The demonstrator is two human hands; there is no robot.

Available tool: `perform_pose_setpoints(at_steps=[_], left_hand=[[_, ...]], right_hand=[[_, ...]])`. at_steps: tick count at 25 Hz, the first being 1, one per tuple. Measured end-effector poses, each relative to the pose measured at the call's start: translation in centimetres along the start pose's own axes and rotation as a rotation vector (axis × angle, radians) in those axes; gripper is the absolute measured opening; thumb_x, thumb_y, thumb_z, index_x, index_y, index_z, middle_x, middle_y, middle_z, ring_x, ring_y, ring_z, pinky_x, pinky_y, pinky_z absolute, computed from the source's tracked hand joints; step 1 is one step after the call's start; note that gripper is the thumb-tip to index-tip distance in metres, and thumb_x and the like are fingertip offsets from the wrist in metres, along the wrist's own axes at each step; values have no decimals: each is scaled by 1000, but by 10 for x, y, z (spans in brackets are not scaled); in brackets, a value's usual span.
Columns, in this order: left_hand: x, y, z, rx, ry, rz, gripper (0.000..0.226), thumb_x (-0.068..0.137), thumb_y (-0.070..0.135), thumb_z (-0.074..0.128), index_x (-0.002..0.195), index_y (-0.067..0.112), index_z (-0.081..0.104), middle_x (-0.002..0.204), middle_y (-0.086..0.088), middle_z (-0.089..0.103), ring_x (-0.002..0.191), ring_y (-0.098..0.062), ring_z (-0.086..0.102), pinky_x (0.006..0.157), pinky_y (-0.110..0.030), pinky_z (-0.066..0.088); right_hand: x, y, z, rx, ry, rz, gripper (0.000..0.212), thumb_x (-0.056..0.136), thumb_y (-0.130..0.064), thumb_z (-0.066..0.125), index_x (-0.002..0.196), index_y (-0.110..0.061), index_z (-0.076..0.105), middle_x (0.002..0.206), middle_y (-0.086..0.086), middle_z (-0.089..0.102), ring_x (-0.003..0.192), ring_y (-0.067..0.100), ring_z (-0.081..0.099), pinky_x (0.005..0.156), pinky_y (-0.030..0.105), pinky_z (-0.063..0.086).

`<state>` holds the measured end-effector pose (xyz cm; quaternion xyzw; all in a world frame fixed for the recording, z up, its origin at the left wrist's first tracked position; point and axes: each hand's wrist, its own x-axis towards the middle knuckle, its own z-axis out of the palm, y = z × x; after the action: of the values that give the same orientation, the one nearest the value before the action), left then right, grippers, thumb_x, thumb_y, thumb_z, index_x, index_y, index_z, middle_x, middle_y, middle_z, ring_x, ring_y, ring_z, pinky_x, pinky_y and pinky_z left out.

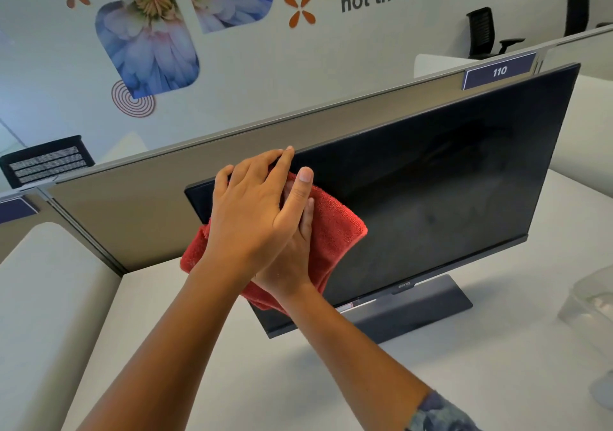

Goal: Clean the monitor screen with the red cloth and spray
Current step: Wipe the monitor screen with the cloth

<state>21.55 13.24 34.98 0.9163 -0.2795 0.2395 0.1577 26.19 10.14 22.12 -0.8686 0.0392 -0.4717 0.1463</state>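
Observation:
The black monitor (447, 182) stands on its flat stand (431, 308) on a white desk, screen dark. A red cloth (335, 231) is pressed flat against the upper left part of the screen. My right hand (292, 265) lies on the cloth and holds it to the glass. Crossing over it is my left hand (252, 208), fingers curled onto the monitor's top edge near the left corner, thumb pointing up over the cloth. No spray bottle is clearly recognisable.
A grey partition (132, 205) with a "110" label (499, 72) runs right behind the monitor. The white desk (464, 381) spreads in front. A blurred clear plastic object (590, 298) sits at the desk's right edge. Office chairs (487, 32) stand beyond the partition.

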Motion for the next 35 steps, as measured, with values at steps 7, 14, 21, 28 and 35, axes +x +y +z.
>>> perform_pose_setpoints(at_steps=[7, 14, 21, 28, 35], left_hand=[[-2, -9, 2, -31, 15, 25, 65, 88, 56, 8, 139, 24, 33, 143, 5, 42, 133, -12, 30, 113, -44, 18], [-7, -12, 16, 34, 71, 58, 60, 92, 50, 14, 142, 20, 28, 147, 1, 37, 138, -14, 23, 117, -45, 5], [-3, -17, 14, -32, 58, 63, 60, 92, 51, 14, 141, 23, 30, 147, 2, 38, 138, -13, 23, 117, -40, -4], [2, -15, 14, -74, 46, 55, 61, 90, 53, 12, 141, 25, 30, 147, 6, 35, 138, -5, 18, 114, -33, -14], [4, -11, 16, -74, 74, 42, 64, 90, 57, 9, 140, 25, 32, 141, 15, 32, 135, -1, 18, 113, -27, -17]], right_hand=[[-86, 46, 28, -119, 10, -194, 66, 89, -65, 36, 143, -27, 33, 159, 5, 15, 147, 26, 5, 117, 54, 2], [-102, 79, 23, -134, -31, -164, 66, 94, -59, 24, 151, -30, 5, 161, 1, -9, 147, 24, -2, 117, 51, -4], [-22, 198, -25, 81, 212, 586, 72, 95, -60, 16, 151, -16, 9, 158, 19, 9, 146, 33, 7, 117, 56, 4], [47, 296, -72, 115, 266, 1073, 60, 102, -35, 26, 150, -7, 5, 158, 21, 5, 145, 38, 8, 117, 54, 11], [76, 149, -65, 132, 274, 618, 81, 91, -58, 28, 148, -1, 15, 155, 27, 12, 143, 45, 8, 115, 57, 9]])
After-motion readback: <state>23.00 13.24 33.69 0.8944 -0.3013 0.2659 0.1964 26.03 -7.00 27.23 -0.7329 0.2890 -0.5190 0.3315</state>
